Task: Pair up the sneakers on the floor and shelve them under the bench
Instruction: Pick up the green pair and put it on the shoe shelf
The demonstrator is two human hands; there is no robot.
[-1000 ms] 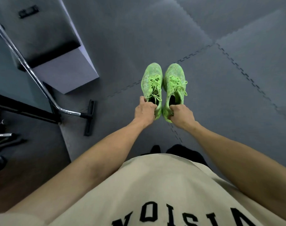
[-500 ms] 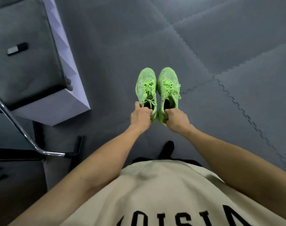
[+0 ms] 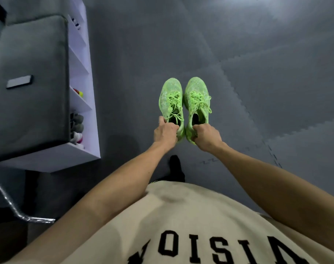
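Observation:
Two neon-green sneakers hang side by side above the grey floor, toes pointing away from me. My left hand (image 3: 166, 133) grips the heel of the left sneaker (image 3: 171, 98). My right hand (image 3: 207, 137) grips the heel of the right sneaker (image 3: 197, 98). The two shoes touch along their inner sides. At the left stands the white bench (image 3: 86, 103) with a grey cushion (image 3: 29, 82) on top and open shelf compartments facing right. Several shoes (image 3: 76, 128) sit in its near compartments.
A dark phone (image 3: 19, 81) lies on the cushion. A chrome tube (image 3: 8, 202) of a rack crosses the lower left corner. Grey interlocking floor mats (image 3: 257, 73) spread to the right and ahead. My dark shoe (image 3: 175, 166) shows below the hands.
The view has swung so the bench and its shelf compartments now show at the left. Both hands still hold the green pair together, carried along with me.

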